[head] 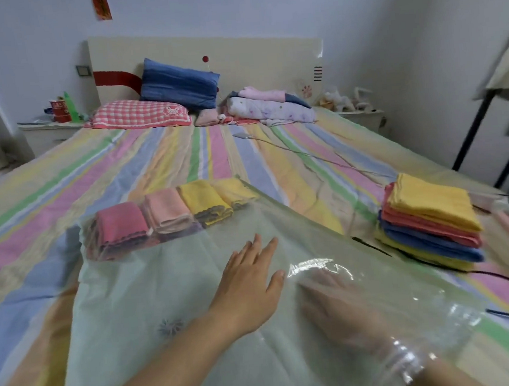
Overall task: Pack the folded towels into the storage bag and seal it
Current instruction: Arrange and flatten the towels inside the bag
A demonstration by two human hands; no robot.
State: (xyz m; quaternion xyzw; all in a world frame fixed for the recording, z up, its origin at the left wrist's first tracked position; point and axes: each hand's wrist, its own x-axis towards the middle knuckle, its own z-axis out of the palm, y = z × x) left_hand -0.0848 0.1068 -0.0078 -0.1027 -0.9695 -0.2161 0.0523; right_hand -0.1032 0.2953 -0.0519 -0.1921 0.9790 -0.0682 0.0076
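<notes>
Clear plastic storage bag [163,291] lying flat on the striped bed [63,177], both hands at it.
The right hand [341,311] is inside the bag, blurred by the glossy film; its fingers look straight and released, holding nothing visible. The bag's near end is cut off by the frame. Four folded towels [169,211] sit inside at the far end, at 11 o'clock from the left hand [245,288], well apart. That hand presses flat on top, fingers [257,247] straight. The stacked towels [429,221] wait at 2 o'clock.
</notes>
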